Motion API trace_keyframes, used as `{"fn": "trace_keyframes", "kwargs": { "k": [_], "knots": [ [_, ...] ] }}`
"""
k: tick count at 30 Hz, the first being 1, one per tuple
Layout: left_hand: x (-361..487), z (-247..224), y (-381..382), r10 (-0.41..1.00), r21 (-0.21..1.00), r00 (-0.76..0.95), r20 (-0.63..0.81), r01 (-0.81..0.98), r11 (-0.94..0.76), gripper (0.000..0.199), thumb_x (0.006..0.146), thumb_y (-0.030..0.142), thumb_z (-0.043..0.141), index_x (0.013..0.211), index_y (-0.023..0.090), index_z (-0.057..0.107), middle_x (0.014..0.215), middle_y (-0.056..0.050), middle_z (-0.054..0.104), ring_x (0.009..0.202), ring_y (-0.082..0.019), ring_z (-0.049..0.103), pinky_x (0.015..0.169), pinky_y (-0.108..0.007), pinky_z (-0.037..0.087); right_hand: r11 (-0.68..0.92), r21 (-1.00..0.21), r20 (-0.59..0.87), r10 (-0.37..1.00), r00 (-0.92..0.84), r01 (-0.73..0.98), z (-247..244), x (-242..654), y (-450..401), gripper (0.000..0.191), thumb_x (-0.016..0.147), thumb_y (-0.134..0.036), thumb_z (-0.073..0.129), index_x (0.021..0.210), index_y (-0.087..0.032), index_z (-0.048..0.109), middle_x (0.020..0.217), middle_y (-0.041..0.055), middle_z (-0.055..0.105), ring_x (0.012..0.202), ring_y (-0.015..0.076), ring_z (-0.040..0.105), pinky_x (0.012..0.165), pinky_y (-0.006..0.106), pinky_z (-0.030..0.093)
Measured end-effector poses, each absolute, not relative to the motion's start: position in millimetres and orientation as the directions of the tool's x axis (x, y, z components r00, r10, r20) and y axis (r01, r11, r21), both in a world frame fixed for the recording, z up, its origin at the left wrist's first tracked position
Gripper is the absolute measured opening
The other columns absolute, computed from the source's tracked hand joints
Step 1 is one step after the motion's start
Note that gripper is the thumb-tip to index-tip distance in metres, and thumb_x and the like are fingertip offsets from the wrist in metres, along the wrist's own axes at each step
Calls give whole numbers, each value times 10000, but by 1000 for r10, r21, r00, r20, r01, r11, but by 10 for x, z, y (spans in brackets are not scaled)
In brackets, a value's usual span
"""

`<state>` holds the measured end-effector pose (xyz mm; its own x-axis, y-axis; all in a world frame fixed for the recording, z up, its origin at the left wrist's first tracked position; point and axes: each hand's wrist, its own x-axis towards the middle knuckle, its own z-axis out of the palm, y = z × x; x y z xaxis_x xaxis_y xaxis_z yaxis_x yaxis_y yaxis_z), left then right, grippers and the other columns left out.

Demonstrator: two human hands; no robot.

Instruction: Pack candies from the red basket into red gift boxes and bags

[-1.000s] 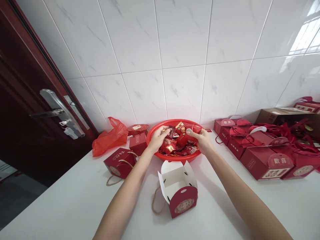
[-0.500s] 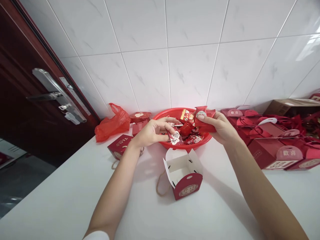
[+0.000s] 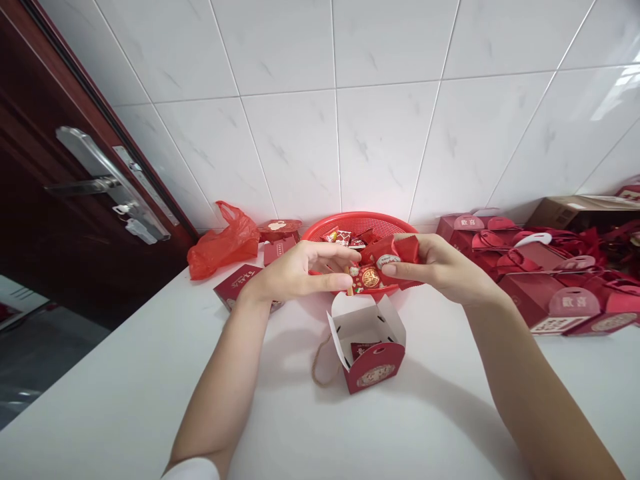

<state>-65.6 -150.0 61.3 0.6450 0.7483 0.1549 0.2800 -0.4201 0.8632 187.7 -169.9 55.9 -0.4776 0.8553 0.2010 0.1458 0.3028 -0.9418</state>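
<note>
Right hand (image 3: 450, 270): gripping red packet (image 3: 407, 249). Left hand (image 3: 290, 272): at patterned packet (image 3: 369, 277); grip, I cannot tell. Both near basket (image 3: 360, 217), surface's (image 3: 290, 413) far edge. Nearer, open box (image 3: 385, 365): my moves call for clearing its flaps (image 3: 350, 305).

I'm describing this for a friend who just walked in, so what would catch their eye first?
Probably the red basket of wrapped sweets against the tiled wall, with both hands over it, the right hand holding red packets. Next, the open box in front, then the red boxes crowded at the right.
</note>
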Motion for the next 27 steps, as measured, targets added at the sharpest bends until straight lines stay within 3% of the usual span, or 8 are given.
{"fn": "trace_keyframes", "kwargs": {
  "k": [4, 9, 12, 15, 19, 23, 27],
  "knots": [
    [-624, 625, -1556, 762, 825, 621, 186, 323, -464, 314, 850, 363, 725, 1107, 186, 750, 1110, -70, 760, 973, -218, 714, 853, -320, 576, 344, -918, 207, 843, -496, 200, 582, 1862, -1750, 315, 809, -458, 756, 955, -184, 704, 887, 40, 686, 838, 202, 639, 720, 321, 531],
    [-630, 674, -1616, 664, 695, 747, 30, 462, -551, 299, 866, 357, 683, 1115, 204, 743, 1084, -58, 756, 975, -212, 699, 835, -303, 547, 347, -913, 229, 871, -435, 215, 613, 1886, -1790, 327, 786, -495, 759, 811, -180, 675, 746, 15, 621, 698, 162, 575, 594, 281, 472],
    [-608, 701, -1653, 713, 545, 700, -33, 611, -574, 267, 890, 372, 625, 1046, 194, 748, 1064, -57, 741, 952, -211, 688, 800, -285, 525, 306, -921, 188, 890, -415, 240, 600, 1895, -1800, 337, 754, -471, 789, 880, -175, 686, 746, 6, 619, 662, 146, 549, 556, 270, 432],
    [-592, 690, -1667, 706, 453, 677, -208, 707, -544, 304, 896, 417, 599, 1026, 186, 748, 950, -53, 745, 851, -199, 689, 706, -257, 501, 272, -921, 145, 903, -404, 278, 551, 1880, -1794, 394, 720, -441, 818, 982, -179, 686, 742, -2, 628, 654, 146, 546, 551, 269, 417],
    [-587, 625, -1638, 681, 416, 654, -330, 748, -517, 373, 846, 445, 647, 1083, 170, 734, 962, -66, 753, 843, -199, 684, 679, -239, 485, 281, -908, 121, 887, -446, 312, 494, 1818, -1788, 406, 724, -424, 818, 1020, -184, 678, 804, 14, 672, 678, 154, 580, 560, 269, 430],
    [-569, 590, -1607, 647, 387, 660, -382, 750, -537, 340, 770, 427, 708, 978, 161, 754, 908, -55, 743, 792, -190, 649, 635, -233, 448, 386, -854, 125, 803, -583, 349, 506, 1761, -1825, 338, 750, -432, 792, 973, -192, 709, 856, 14, 680, 705, 146, 579, 588, 262, 428],
    [-547, 609, -1629, 645, 376, 650, -401, 759, -532, 264, 724, 388, 721, 872, 172, 760, 779, -15, 700, 695, -167, 593, 556, -233, 382, 385, -854, 209, 871, -445, 350, 527, 1762, -1879, 318, 776, -429, 757, 991, -209, 674, 838, 9, 654, 674, 139, 538, 585, 263, 413]
  ]
}}
